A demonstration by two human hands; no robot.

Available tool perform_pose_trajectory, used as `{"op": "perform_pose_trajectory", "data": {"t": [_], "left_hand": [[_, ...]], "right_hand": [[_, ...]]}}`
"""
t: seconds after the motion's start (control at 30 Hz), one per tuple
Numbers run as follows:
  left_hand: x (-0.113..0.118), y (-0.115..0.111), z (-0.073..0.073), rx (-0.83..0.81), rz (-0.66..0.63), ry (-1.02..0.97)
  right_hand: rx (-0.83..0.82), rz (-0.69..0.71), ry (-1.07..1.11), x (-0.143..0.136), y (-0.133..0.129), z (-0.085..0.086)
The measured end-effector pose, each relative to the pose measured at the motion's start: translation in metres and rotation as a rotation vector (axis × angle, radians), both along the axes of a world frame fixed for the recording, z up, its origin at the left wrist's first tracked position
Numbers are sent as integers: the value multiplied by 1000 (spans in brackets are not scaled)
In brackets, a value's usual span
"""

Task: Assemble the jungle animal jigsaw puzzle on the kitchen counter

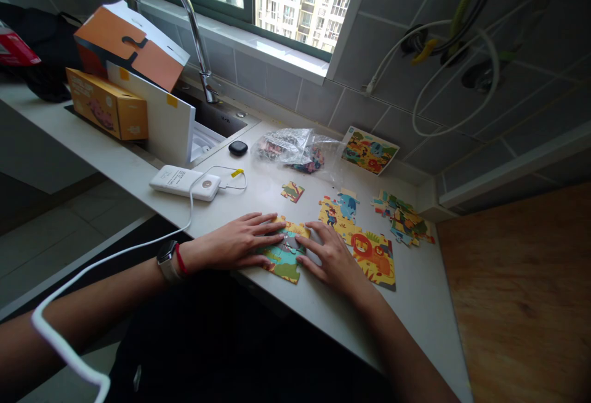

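Observation:
A joined section of jigsaw puzzle (285, 263), green, teal and yellow, lies near the counter's front edge. My left hand (242, 240) rests flat across its left side with the fingers stretched out. From the right, my right hand (330, 255) touches the section's edge with spread, slightly bent fingers. Right of that hand lies another joined section with lions (372, 255), connected to pieces showing a blue elephant (347, 205). A small joined bit with a branch (292, 191) sits apart behind my hands. Loose puzzle pieces (406, 221) are heaped farther right.
A picture card (370, 151) leans on the tiled wall beside clear plastic bags (295, 147) of pieces. A white power bank (185, 183) with a cable lies left, near a black case (238, 148). Boxes (108, 104) stand over the sink, by the faucet (196, 34).

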State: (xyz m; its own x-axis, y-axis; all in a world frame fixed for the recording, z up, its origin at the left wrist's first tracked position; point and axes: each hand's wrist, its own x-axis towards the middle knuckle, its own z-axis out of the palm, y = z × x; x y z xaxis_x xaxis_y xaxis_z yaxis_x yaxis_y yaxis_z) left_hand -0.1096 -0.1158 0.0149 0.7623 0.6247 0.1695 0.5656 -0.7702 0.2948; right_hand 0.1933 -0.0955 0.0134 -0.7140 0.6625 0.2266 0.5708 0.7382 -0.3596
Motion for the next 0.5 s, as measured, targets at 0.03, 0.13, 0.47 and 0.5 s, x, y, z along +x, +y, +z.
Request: {"op": "perform_pose_trajectory", "data": {"t": [0.03,0.13,0.47,0.5], "left_hand": [[0,-1,-1,-9,5,7],[-2,-3,0,-37,15,40],[27,-20,-3,-52,112,119],[31,-21,-4,-44,125,118]], "right_hand": [[4,10,10,0,0,0],[8,68,38,1,0,-1],[-29,138,-2,2,-2,-2],[-26,138,2,2,-2,-2]]}}
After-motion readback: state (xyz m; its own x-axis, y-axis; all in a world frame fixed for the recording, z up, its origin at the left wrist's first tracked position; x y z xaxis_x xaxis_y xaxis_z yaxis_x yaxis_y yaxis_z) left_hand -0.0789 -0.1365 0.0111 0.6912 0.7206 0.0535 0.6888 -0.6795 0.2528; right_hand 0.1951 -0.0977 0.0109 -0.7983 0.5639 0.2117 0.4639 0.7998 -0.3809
